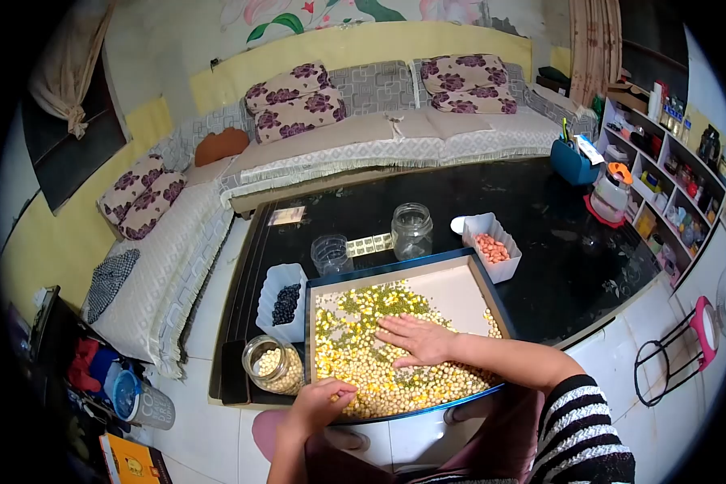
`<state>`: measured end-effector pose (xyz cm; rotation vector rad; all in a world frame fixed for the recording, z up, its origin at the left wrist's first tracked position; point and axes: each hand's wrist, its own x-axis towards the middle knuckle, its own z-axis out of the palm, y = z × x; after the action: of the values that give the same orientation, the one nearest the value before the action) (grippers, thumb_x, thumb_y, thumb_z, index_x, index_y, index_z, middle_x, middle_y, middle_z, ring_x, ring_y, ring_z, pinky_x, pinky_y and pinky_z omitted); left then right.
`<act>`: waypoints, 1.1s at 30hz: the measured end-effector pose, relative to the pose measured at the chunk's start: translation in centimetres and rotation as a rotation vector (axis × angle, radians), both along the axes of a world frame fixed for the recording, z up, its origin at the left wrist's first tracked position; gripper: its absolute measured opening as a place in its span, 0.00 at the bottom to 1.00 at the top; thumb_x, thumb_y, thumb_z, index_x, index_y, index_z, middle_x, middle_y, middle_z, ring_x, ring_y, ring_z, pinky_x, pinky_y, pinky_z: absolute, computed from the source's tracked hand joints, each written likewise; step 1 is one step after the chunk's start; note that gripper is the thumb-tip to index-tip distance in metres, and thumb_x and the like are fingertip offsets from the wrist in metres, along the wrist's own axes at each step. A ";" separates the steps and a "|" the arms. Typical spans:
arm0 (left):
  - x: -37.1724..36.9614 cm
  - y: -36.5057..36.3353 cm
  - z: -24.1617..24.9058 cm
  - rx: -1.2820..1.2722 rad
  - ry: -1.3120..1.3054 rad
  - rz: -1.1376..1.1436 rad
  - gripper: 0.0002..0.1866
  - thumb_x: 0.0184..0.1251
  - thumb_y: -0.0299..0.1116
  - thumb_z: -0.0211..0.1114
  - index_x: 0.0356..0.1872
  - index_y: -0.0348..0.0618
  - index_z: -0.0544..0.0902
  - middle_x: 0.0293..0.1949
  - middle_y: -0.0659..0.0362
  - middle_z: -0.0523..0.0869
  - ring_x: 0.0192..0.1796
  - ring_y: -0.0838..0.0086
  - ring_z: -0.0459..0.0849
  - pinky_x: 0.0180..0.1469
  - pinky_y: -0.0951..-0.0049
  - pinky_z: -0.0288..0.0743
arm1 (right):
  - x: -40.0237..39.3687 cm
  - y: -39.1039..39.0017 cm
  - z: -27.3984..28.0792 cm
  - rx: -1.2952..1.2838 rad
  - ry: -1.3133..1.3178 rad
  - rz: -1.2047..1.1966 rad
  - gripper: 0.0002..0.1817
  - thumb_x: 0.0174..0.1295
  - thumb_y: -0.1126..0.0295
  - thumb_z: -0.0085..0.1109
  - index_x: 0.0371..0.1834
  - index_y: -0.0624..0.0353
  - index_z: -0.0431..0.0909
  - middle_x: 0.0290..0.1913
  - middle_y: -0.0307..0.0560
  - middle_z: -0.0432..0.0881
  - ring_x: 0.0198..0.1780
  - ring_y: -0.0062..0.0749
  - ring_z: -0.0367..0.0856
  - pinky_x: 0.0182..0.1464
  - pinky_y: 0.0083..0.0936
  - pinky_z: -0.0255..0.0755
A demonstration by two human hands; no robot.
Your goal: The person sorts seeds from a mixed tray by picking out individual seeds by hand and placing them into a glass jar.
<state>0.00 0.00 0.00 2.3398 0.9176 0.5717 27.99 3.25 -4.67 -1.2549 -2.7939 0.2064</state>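
Note:
My right hand (418, 339) lies flat, fingers stretched out, on mixed grains (387, 363) in a shallow dark-rimmed box (486, 281). Yellow corn kernels, small green beans and round pale beans are spread over its floor; the pale beans lie thickest along the near side. My left hand (321, 403) is at the box's near left corner, fingers curled together; whatever they pinch is too small to make out. Close to it a glass jar (254, 352) holding pale beans leans at the box's left side.
A pleated tub (270, 282) of dark beans stands left of the box, another tub (504, 270) of reddish peanuts at its far right corner. Behind are a glass jar (412, 230), a clear cup (331, 254) and a jug (610, 200) on the black table (532, 214).

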 end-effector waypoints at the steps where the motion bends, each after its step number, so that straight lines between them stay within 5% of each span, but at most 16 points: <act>1: -0.4 -0.3 -0.2 -0.028 -0.032 0.035 0.06 0.55 0.32 0.66 0.33 0.44 0.83 0.31 0.57 0.84 0.32 0.69 0.83 0.34 0.74 0.76 | -0.1 0.4 0.1 0.038 -0.005 -0.058 0.40 0.63 0.38 0.32 0.71 0.52 0.44 0.72 0.52 0.42 0.73 0.41 0.38 0.72 0.36 0.33; 9: 1.3 -1.8 0.5 -0.042 0.011 0.144 0.06 0.54 0.33 0.66 0.32 0.47 0.83 0.30 0.60 0.84 0.30 0.67 0.83 0.33 0.73 0.76 | 2.2 0.5 -0.9 0.041 0.048 -0.147 0.43 0.62 0.37 0.31 0.70 0.61 0.46 0.72 0.52 0.44 0.74 0.38 0.39 0.72 0.34 0.33; 17: 1.7 -2.0 0.8 -0.037 0.103 0.192 0.06 0.53 0.34 0.67 0.32 0.46 0.84 0.30 0.59 0.84 0.30 0.66 0.83 0.33 0.72 0.76 | 3.2 2.5 -0.9 0.043 0.084 -0.330 0.41 0.62 0.38 0.33 0.69 0.57 0.49 0.71 0.54 0.48 0.72 0.41 0.44 0.72 0.35 0.37; 21: 1.5 -1.8 0.3 -0.025 0.085 0.202 0.06 0.53 0.34 0.67 0.31 0.47 0.84 0.30 0.60 0.84 0.29 0.67 0.83 0.32 0.72 0.76 | 5.7 2.5 0.8 0.023 0.316 -0.573 0.35 0.62 0.48 0.44 0.66 0.59 0.54 0.68 0.59 0.53 0.70 0.48 0.49 0.70 0.35 0.44; 23: 1.6 -1.8 0.4 -0.006 0.078 0.195 0.06 0.53 0.34 0.67 0.31 0.47 0.84 0.30 0.60 0.84 0.29 0.67 0.83 0.32 0.72 0.76 | 7.3 2.3 0.9 0.115 0.486 -0.671 0.29 0.53 0.67 0.57 0.60 0.60 0.63 0.62 0.62 0.61 0.62 0.54 0.61 0.63 0.35 0.59; 28: 1.6 -1.8 0.3 0.015 0.042 0.183 0.06 0.52 0.35 0.67 0.30 0.47 0.84 0.28 0.60 0.84 0.28 0.67 0.83 0.30 0.72 0.75 | 10.9 0.3 2.1 -0.066 0.341 -0.770 0.14 0.48 0.72 0.59 0.40 0.59 0.77 0.36 0.51 0.80 0.42 0.43 0.78 0.47 0.32 0.71; 33: 1.6 -1.8 0.8 -0.104 0.114 0.237 0.08 0.52 0.35 0.67 0.33 0.46 0.84 0.30 0.58 0.84 0.30 0.68 0.83 0.33 0.74 0.75 | 9.5 -1.4 2.1 -0.308 0.362 -0.717 0.13 0.43 0.71 0.60 0.35 0.57 0.78 0.35 0.50 0.80 0.38 0.42 0.79 0.42 0.31 0.72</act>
<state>1.64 -1.78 0.80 2.2041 1.2583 0.4735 37.51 1.89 -2.53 -1.9518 -1.9149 0.7343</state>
